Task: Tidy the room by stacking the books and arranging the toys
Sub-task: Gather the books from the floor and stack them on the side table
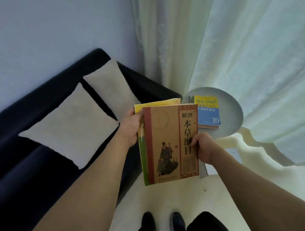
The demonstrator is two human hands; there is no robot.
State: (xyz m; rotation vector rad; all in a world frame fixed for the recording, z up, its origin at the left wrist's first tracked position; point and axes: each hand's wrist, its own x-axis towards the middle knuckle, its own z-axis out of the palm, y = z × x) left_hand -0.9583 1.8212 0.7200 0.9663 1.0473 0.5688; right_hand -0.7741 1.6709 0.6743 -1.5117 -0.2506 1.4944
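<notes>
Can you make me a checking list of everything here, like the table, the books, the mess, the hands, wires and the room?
Surface: round white side table, beside the dark sofa.
Job's things: brown paperback book atop a yellow-green book, both held; blue-and-yellow textbook stack on the table.
Clutter: nothing seen.
Hands: left hand and right hand grip the held books.
Cables: nothing seen.
Surroundings: two beige cushions, pale curtains.
</notes>
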